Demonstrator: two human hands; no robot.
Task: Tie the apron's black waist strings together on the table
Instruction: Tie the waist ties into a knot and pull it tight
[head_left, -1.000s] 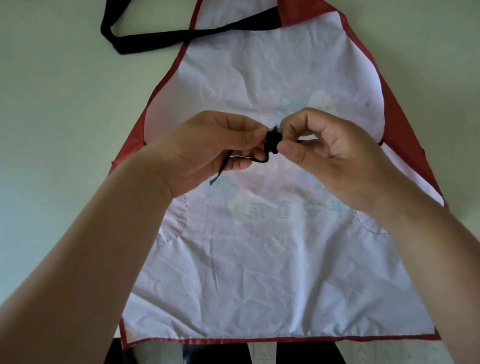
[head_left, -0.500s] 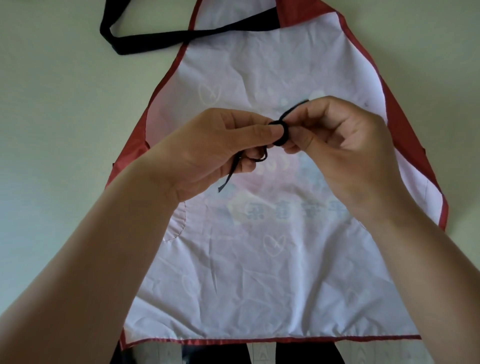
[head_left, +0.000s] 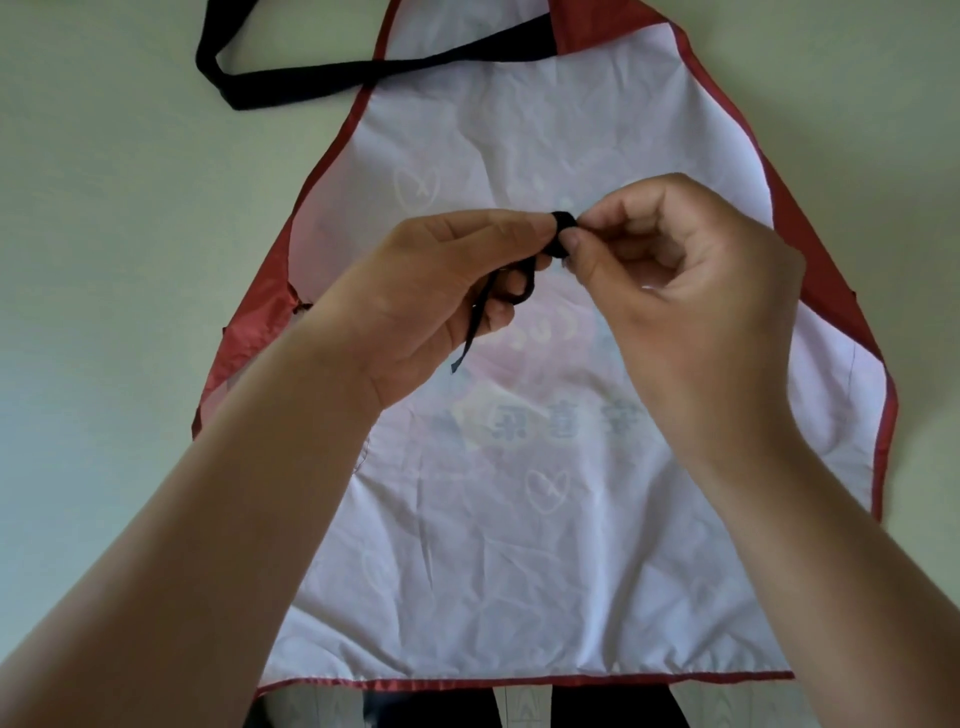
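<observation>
The apron (head_left: 519, 545) lies flat on the table with its white inner side up and a red border. Above its middle, my left hand (head_left: 431, 291) and my right hand (head_left: 680, 280) meet fingertip to fingertip. Both pinch the black waist strings (head_left: 563, 228), which are bunched into a small dark loop between thumbs and forefingers. One loose string end (head_left: 470, 338) hangs down under my left palm. The rest of the strings is hidden by my hands.
The apron's wide black neck strap (head_left: 291, 83) lies looped on the pale green table (head_left: 104, 260) at the upper left. The table's near edge runs just below the apron's hem, with dark shapes (head_left: 613, 709) beneath it.
Both hands have shifted slightly and reworked the strings. The open loop seen half a second ago is now a tighter dark bunch between the fingertips, and my right fingers curl in more.
</observation>
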